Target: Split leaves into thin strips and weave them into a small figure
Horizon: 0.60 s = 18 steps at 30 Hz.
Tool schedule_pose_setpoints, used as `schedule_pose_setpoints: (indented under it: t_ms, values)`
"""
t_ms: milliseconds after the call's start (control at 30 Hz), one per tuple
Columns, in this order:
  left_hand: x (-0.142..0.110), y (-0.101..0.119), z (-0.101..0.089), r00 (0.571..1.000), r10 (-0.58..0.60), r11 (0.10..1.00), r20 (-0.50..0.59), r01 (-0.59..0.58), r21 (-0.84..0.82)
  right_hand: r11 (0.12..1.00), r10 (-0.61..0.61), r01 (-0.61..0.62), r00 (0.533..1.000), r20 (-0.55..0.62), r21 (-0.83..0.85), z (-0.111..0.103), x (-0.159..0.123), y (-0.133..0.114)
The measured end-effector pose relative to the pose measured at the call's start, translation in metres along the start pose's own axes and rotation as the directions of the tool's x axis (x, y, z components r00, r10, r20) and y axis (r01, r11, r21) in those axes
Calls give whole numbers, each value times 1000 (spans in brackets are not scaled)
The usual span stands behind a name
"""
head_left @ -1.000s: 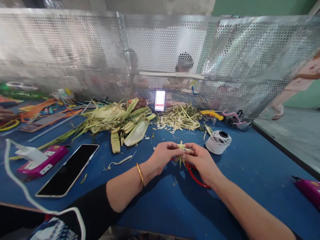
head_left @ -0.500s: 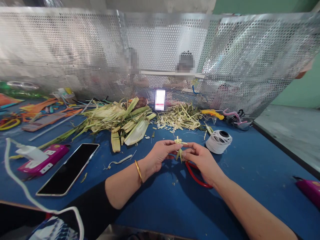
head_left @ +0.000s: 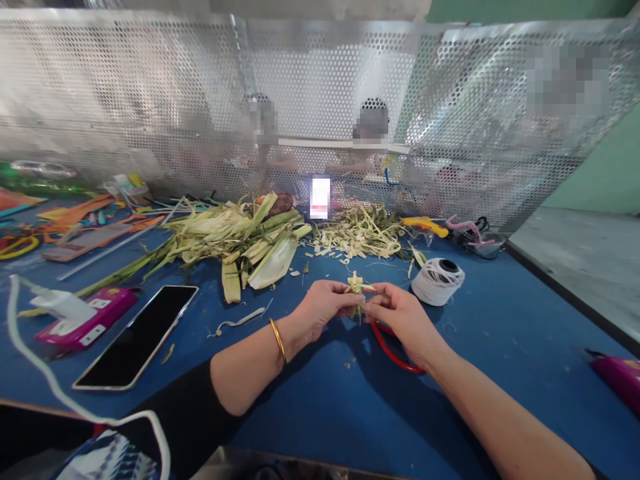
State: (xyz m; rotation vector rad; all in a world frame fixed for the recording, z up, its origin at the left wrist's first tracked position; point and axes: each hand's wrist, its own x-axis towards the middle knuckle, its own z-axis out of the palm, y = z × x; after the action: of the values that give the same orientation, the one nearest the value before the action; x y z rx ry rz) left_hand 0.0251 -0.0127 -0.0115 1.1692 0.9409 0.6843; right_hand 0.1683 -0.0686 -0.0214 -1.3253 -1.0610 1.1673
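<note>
Between my hands, above the blue table, is a small woven piece of pale green leaf strips [head_left: 356, 285], with loose ends sticking out at the top and bottom. My left hand [head_left: 323, 303] pinches it from the left with thumb and fingers. From the right, my right hand [head_left: 397, 313] closes its fingertips on the strips at its edge. A red curved handle [head_left: 395, 353] lies on the table under my right hand; the rest of that tool is hidden. A spool of white thread [head_left: 438, 283] stands just beyond my right hand.
Heaped leaves [head_left: 235, 240] and a pile of cut strips [head_left: 363, 233] lie at the back before a perforated metal screen [head_left: 325, 80]. On the left are a phone [head_left: 137, 337] and a purple power strip [head_left: 87, 320] with a white cable. A yellow-handled tool [head_left: 425, 227] lies back right.
The woven piece has turned slightly, showing more of its knotted top, and my left thumb has moved lower on it. Both hands stay in nearly the same place.
</note>
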Motion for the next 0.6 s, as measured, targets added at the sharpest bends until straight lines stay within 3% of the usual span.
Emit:
schedule_pose_setpoints:
  t_ms: [133,367,600]
  values:
    - [0,0,-1,998,-53,995,35,56,-76,1000,-11,11,1000,-12,-20,0,-1,-1]
    - [-2,-2,3,995,100,994,13,-99,-41,998,-31,33,999,34,-59,3,-3,-4]
    - [-1,0,1,994,106,994,32,-108,35,997,-38,41,999,39,-62,4,-3,-4]
